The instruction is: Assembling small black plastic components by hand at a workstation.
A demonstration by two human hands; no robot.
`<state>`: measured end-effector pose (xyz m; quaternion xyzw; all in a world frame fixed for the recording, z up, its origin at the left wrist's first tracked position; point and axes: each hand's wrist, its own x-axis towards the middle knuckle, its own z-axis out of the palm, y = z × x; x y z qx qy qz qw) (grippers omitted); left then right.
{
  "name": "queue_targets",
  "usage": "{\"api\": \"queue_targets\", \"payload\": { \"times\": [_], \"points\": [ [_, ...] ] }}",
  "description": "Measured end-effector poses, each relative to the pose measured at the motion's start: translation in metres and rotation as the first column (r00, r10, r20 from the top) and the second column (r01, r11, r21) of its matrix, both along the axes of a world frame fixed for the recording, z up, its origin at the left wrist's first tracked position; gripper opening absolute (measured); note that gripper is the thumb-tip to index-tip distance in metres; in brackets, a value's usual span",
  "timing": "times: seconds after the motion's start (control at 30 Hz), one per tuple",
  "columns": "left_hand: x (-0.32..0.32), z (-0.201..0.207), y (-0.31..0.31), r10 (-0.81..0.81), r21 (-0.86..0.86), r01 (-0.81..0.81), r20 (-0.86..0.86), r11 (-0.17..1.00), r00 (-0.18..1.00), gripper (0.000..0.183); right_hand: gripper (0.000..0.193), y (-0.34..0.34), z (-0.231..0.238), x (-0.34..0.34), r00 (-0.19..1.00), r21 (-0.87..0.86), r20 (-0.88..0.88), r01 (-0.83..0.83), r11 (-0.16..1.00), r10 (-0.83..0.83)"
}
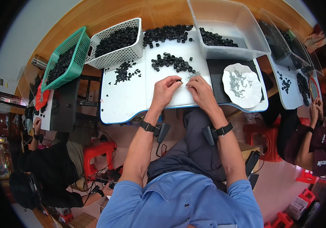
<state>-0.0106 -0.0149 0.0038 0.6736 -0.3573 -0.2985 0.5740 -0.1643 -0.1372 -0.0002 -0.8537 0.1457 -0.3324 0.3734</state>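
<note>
Over the white tabletop (178, 99), near its front edge, my left hand (165, 91) pinches a small black cap (179, 80) between thumb and forefinger. A short way to its right, my right hand (201, 91) has its thumb and fingertips pressed together. Whatever those fingertips hold is too small to make out. Just beyond the right fingers lies a small scatter of grey-clear bits (192, 75). Past both hands sits a loose pile of round black caps (172, 62). Smaller black pieces (124, 72) are spread on the table to the left.
A white scalloped plate (236, 97) of grey bits rests on a black mat (217, 81) at right. Behind stand a see-through bin (242, 49), a white basket (113, 60) and a green basket (73, 68), all holding black parts. Co-workers sit on both sides, near red stools (98, 154).
</note>
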Motion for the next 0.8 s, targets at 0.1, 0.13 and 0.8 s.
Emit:
{"api": "queue_targets", "payload": {
  "times": [0.1, 0.13, 0.8],
  "points": [
    [0.005, -0.005, 0.003, 0.014, -0.063, -0.016, -0.028, 0.998, 0.999, 0.021, 0.009, 0.003, 0.002, 0.003, 1.0, -0.015, -0.014, 0.0, 1.0, 0.0],
    [0.006, -0.006, 0.002, 0.017, -0.068, -0.019, -0.022, 0.998, 1.0, 0.021, 0.01, 0.001, 0.002, 0.005, 1.0, -0.044, -0.021, -0.006, 0.999, 0.005],
    [0.107, 0.06, -0.001, 0.413, -0.263, -0.373, 0.116, 0.89, 0.903, 0.025, 0.016, 0.005, 0.005, 0.003, 0.986, -0.127, -0.068, 0.141, 0.982, -0.15]
  ]
}}
